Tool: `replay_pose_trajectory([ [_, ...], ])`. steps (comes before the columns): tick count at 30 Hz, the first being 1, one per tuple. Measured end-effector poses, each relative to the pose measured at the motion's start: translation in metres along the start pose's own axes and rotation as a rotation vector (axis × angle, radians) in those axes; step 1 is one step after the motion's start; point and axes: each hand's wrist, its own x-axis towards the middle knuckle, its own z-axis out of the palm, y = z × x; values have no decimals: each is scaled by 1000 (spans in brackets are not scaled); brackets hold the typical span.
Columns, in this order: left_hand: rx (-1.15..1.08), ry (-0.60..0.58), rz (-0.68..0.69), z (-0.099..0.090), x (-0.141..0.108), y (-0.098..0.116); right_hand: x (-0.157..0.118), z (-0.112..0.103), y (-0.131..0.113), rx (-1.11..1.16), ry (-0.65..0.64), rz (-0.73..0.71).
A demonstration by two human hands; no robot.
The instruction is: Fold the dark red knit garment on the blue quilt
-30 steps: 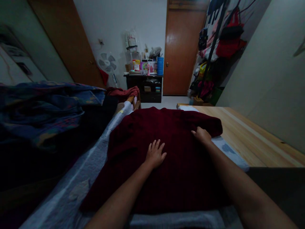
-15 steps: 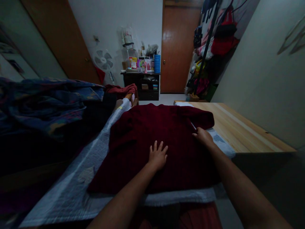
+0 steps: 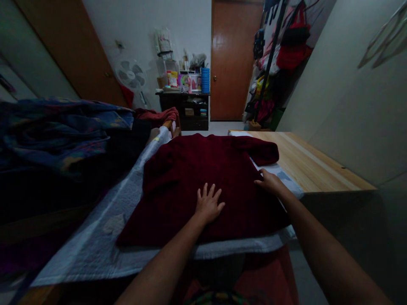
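A dark red garment lies spread over a pale cloth on the table, one sleeve stretched toward the right. My left hand rests flat on the middle of the garment, its fingers spread. At the garment's right side, below the sleeve, my right hand pinches the garment's edge between thumb and fingers. A strip of the pale cloth shows between the sleeve and the garment's body.
A heap of patterned blue and dark clothes lies at the left. A bare wooden board extends at the right. Farther back are a fan, a dark cabinet and a closed door.
My right hand has drawn the garment's side edge slightly, and the gap below the sleeve is wider. My left hand stays flat on the fabric. The view has shifted a little.
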Motion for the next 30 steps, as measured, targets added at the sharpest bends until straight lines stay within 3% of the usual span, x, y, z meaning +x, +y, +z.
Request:
replay_pose_trajectory([
  [7,-14,47,17,1,-4,-3,-27,-3,13,158,-37,-154],
  [14,-14,62,13,0,-4,-1,-45,-6,15,162,39,-57],
  [19,19,56,29,-1,-7,0,-70,-10,19,313,-60,-42],
  [25,36,-80,25,-1,-25,7,-87,0,35,320,-44,-117],
  [30,22,-128,-4,-2,-34,12,-85,11,45,333,-14,-72],
])
